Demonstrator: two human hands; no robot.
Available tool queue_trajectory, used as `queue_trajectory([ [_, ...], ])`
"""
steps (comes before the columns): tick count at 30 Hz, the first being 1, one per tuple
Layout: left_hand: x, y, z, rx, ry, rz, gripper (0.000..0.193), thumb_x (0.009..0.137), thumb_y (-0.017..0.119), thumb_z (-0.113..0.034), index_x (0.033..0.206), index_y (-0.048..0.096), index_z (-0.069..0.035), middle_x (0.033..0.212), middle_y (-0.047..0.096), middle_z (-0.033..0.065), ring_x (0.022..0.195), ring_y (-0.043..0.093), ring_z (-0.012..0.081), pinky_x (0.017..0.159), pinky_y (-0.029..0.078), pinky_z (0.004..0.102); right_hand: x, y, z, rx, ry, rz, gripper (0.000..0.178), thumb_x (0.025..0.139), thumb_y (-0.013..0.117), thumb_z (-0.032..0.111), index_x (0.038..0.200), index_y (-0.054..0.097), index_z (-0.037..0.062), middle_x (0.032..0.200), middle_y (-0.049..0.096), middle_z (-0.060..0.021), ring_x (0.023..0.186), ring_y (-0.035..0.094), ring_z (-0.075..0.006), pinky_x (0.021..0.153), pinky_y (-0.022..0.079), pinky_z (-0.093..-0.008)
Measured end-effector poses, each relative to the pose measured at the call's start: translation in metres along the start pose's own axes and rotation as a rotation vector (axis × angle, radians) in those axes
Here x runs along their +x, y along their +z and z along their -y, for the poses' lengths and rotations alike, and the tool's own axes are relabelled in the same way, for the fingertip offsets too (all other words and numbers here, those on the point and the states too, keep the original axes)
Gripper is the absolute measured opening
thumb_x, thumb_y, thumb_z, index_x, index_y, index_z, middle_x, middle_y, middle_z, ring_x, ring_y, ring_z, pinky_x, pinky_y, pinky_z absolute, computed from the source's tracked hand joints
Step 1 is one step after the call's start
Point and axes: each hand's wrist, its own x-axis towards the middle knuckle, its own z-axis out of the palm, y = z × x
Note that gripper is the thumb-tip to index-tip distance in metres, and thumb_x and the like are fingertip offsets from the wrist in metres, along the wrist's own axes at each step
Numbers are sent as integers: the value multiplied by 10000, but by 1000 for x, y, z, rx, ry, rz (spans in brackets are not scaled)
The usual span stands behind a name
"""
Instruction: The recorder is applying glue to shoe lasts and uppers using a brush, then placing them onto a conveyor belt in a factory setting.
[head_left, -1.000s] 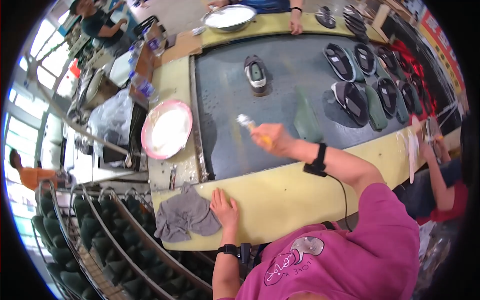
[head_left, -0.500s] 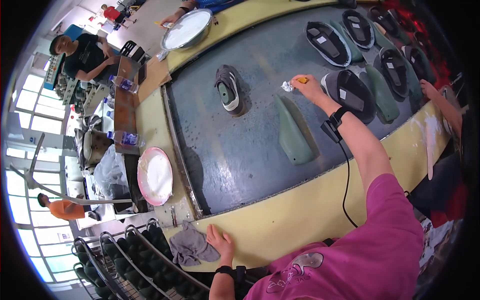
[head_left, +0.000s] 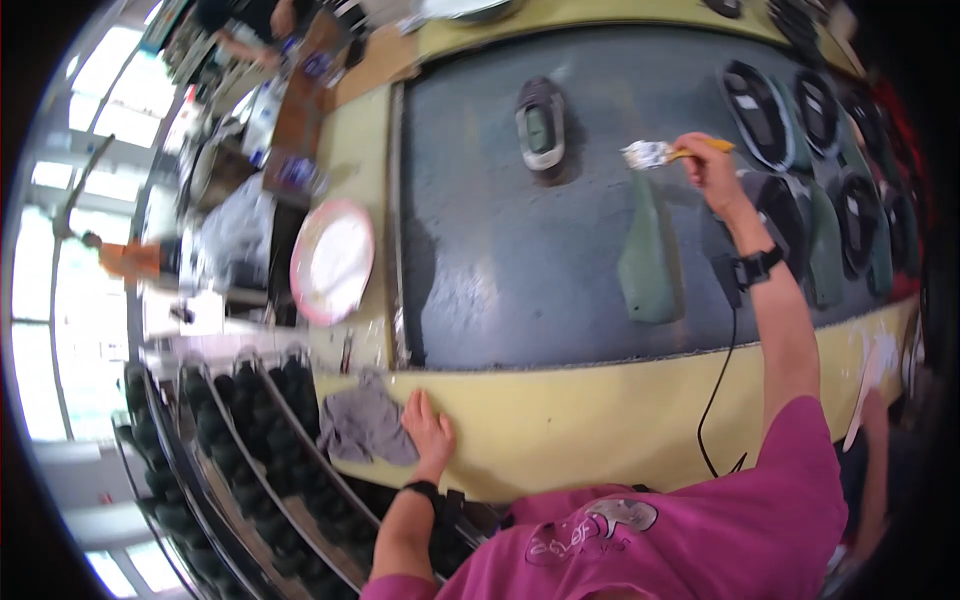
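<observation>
My right hand [head_left: 710, 172] is closed around the yellow handle of a paintbrush [head_left: 650, 154], its bristles coated white and pointing left. The bristles hang over the narrow tip of a green shoe last [head_left: 648, 262], which lies on the grey worktop; contact cannot be made out. My left hand [head_left: 428, 430] lies with fingers stretched out on the yellow table edge [head_left: 560, 420]. Beside its fingertips is a crumpled grey cloth [head_left: 366, 425]. Farther off, a grey shoe [head_left: 541, 122] with a white sole and a green last inside stands on the grey worktop [head_left: 500, 250].
At left sits a pink-rimmed dish [head_left: 333, 262] of white paste. Several dark shoe uppers [head_left: 757, 115] and green lasts fill the right side. A rack of dark green lasts [head_left: 240, 450] stands near left. A cable [head_left: 708, 410] hangs from my right wrist. Another person's arm [head_left: 873, 470] is at right.
The view has turned, shifting the worktop rightward. My right hand has turned, so more of the brush shows. The other person's hand at right has drawn back from the shoe uppers.
</observation>
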Motion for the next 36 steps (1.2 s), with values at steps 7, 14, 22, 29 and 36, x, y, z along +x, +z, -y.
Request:
queue_trajectory([
  [7, 8, -3, -6, -56, 19, -68, 545, 703, 558, -123, 1204, 439, 56, 1248, 427, 198, 1185, 382, 339, 956, 296, 457, -77, 165, -17, -180, -189, 301, 136, 904, 518, 190, 967, 590, 94, 654, 497, 39, 587, 468, -32, 524, 366, -178],
  [14, 0, -2, -11, -146, -49, -120, 545, 688, 586, -125, 1188, 458, 52, 1255, 435, 189, 1180, 401, 327, 946, 307, 460, -156, 392, -103, -532, -870, 573, 177, 797, 595, 90, 967, 554, 60, 842, 551, -133, 793, 580, -291, 669, 474, -381],
  [22, 14, -1, -12, -350, -24, -210, 469, 706, 568, -119, 1126, 479, 70, 1211, 451, 206, 1168, 412, 329, 924, 323, 454, -147, 499, -170, -1013, -1064, 671, 248, 723, 519, 41, 967, 542, 79, 864, 512, -130, 846, 535, -295, 707, 463, -385],
  [29, -9, 3, -2, -740, -100, -402, 451, 660, 576, 11, 1104, 495, 28, 1105, 502, 203, 1058, 480, 369, 899, 397, 420, -164, 485, -168, -1053, -894, 842, 532, 702, 481, -29, 1224, 470, 71, 884, 550, -186, 838, 547, -356, 708, 445, -432],
  [36, 11, -170, 33, -583, -10, -867, 407, 654, 572, 37, 1058, 529, 23, 990, 544, 182, 903, 531, 366, 790, 429, 430, -216, 504, -116, -646, -794, 937, 468, 774, 599, 26, 1224, 473, 50, 804, 529, -92, 713, 534, -194, 670, 460, -302],
])
